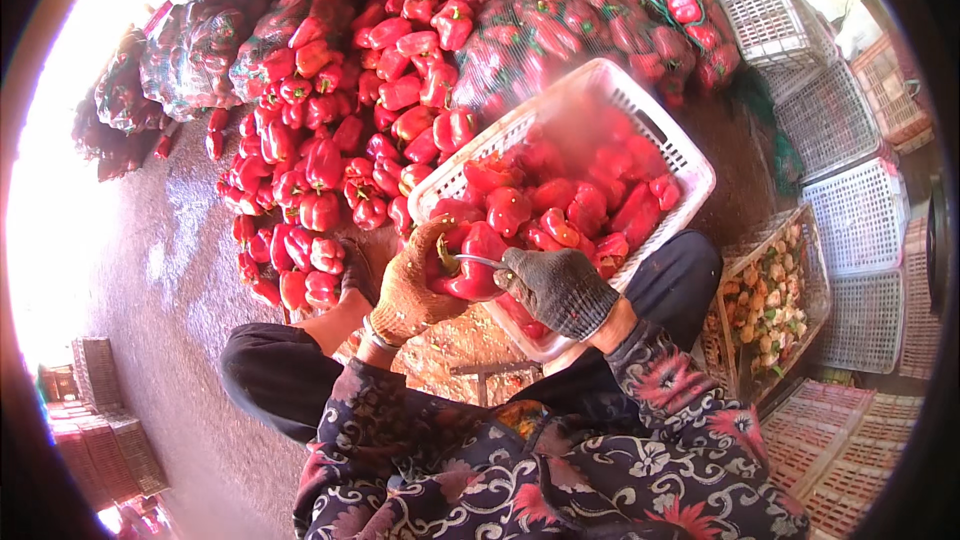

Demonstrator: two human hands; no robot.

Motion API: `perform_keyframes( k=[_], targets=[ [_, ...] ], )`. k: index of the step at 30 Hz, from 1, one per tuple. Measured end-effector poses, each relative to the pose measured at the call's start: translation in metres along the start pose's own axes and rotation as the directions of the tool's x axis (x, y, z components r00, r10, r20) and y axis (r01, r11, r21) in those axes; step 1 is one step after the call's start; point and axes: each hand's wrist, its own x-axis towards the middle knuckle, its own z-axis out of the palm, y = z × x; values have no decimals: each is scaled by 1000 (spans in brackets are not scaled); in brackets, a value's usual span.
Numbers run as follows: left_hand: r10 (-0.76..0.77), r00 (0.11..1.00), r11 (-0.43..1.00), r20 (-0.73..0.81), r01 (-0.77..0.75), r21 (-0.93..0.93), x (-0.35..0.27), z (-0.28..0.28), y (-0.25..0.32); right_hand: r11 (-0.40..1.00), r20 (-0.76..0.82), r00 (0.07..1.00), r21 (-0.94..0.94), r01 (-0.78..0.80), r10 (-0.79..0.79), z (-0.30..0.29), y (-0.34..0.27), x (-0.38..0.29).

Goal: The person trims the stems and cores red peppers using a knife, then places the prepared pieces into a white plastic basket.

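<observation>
My left hand (416, 281), in an orange-brown knit glove, grips a red bell pepper (480, 259) from its left side, with the green stem beside the thumb. In a dark grey glove, my right hand (559, 291) holds a thin curved metal tool (481, 261) whose end reaches the pepper by the stem. Just beyond both hands, a white plastic crate (694, 165) tilts across my right leg, holding many red peppers, some cut open. Part of the crate's content is blurred by a smear in the view.
A heap of loose red peppers (322, 165) lies on the floor ahead and left. Mesh sacks of peppers (555, 37) stand behind it. To the right are a crate of pepper cores (769, 307) and stacked plastic crates (855, 217). More crates (105, 450) stand at lower left.
</observation>
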Motion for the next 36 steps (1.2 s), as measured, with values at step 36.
perform_keyframes(
  k=[36],
  targets=[
    [-250,956,791,153,293,-536,25,38,-45,182,166,864,942,-281,475,37,35,-34]
  ],
)
